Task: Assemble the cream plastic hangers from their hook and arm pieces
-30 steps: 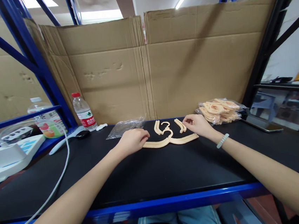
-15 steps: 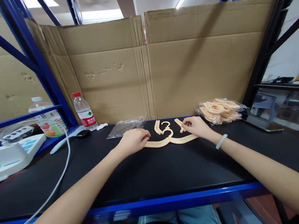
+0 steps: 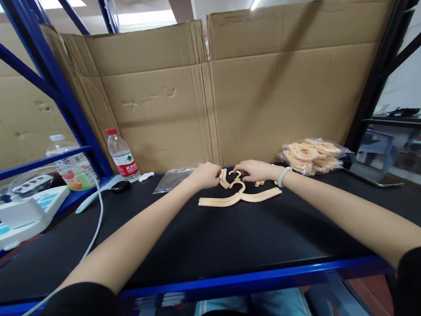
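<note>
A beige plastic folding hanger (image 3: 220,202) lies spread on the black tabletop, its hook pointing away from me. Just beyond it, a second beige hook (image 3: 235,173) and a few slim beige hanger pieces (image 3: 224,179) lie close together. My left hand (image 3: 207,175) is curled at the left edge of these pieces; what its fingertips pinch, if anything, is hidden. Over the second hook reaches my right hand (image 3: 259,170), thumb and fingers apart. More small beige pieces (image 3: 259,183) show partly under my right hand.
A bag of beige hanger parts (image 3: 312,155) sits at the back right, near a dark tray (image 3: 374,178). Left of my hands are a flat clear plastic bag (image 3: 171,180), a water bottle (image 3: 123,156), a brush (image 3: 102,191) and a power strip (image 3: 47,206) with a white cable. Cardboard (image 3: 161,108) walls the back.
Both hands have left the ends of the spread hanger and moved inward and farther back. My right hand has shifted left, from the small pieces to the second hook.
</note>
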The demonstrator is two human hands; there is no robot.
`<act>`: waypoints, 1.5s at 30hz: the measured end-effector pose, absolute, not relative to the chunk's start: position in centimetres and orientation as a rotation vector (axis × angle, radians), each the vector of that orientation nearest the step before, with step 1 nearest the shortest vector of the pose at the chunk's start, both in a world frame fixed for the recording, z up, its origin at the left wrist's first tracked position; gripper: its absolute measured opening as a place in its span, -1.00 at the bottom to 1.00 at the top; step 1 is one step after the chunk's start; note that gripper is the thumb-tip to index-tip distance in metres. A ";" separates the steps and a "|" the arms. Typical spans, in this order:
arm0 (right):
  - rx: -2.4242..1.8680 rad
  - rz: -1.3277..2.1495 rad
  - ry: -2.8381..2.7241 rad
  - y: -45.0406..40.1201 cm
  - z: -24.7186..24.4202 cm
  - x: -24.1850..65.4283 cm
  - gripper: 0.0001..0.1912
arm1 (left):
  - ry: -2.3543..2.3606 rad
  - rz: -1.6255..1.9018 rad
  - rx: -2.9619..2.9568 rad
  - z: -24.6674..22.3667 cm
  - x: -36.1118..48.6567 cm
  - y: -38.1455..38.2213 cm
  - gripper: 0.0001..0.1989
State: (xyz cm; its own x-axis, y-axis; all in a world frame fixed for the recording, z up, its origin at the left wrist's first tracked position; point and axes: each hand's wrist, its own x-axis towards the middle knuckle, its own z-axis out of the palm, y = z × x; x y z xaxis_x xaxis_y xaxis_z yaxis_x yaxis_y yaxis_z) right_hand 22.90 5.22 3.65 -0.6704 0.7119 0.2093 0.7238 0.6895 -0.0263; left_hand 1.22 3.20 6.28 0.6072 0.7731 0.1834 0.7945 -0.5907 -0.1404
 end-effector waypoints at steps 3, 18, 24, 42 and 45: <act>-1.101 -0.040 -2.721 6.5 2.8 22.7 -0.58 | -1.401 -0.134 -2.604 5.2 2.3 4.5 -0.76; -1.008 0.092 -2.333 7.8 1.0 23.7 -0.89 | -1.790 -0.155 -2.483 3.8 3.6 6.6 -0.72; -1.024 0.411 -1.931 5.9 2.3 24.0 -0.69 | -1.870 -0.213 -2.534 4.6 3.5 6.5 -0.72; -0.831 1.304 -1.288 -5.7 0.3 22.2 -0.67 | -2.321 -1.815 -3.448 4.2 -0.4 -5.4 -0.80; -0.831 1.336 -1.324 -6.3 0.1 21.7 -0.72 | -2.352 -2.154 -3.286 3.3 0.1 -6.6 -0.79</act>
